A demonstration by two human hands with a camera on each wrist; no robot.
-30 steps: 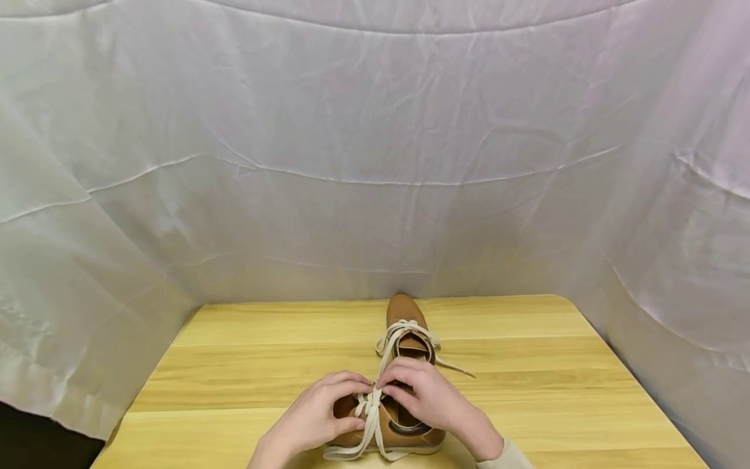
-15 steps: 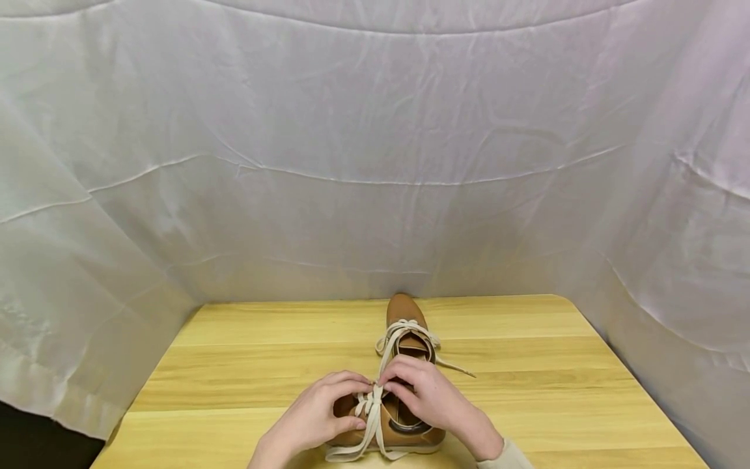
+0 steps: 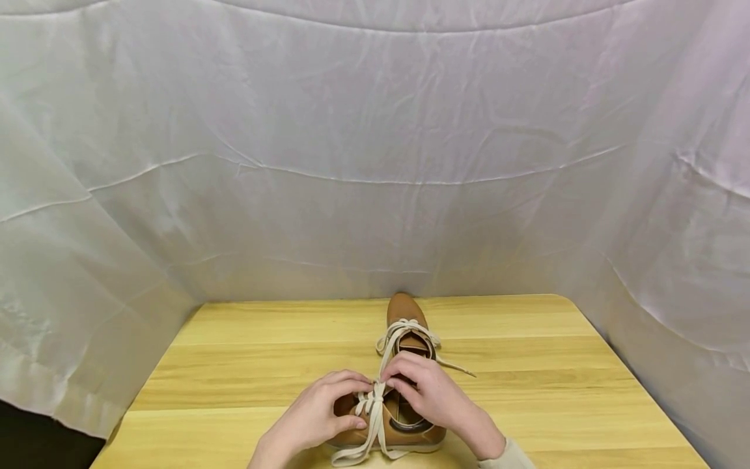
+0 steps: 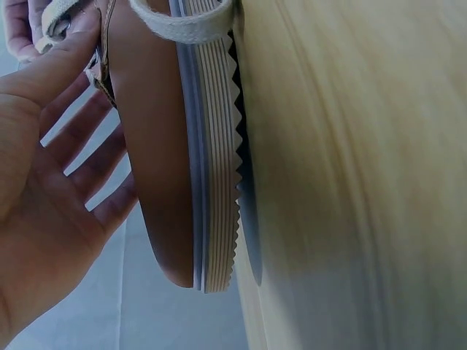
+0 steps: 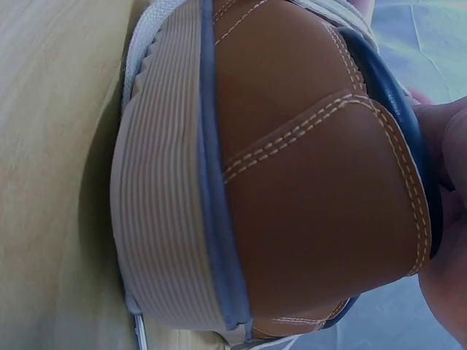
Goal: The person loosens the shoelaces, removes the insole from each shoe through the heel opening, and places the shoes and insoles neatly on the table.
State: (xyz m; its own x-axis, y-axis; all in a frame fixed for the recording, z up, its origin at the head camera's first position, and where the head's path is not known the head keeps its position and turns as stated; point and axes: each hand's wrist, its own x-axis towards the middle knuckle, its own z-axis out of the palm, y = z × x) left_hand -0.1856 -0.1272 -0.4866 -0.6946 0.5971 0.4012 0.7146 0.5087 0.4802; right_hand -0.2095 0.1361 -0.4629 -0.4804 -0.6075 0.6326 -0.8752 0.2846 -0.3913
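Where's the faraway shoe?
In the head view, the faraway shoe is on the table by its back edge, just right of the middle, beyond the right hand.

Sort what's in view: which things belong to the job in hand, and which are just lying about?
Part of the job:
- near shoe
- its cream laces
- left hand
- right hand

Seemingly just there:
- far shoe
- wooden table
- grey cloth backdrop

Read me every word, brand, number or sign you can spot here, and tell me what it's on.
None: I can read no text on the near shoe, the far shoe, the tabletop or the grey cloth.
The near shoe's inside is dark and partly behind the right hand, so I can't tell about markings there.
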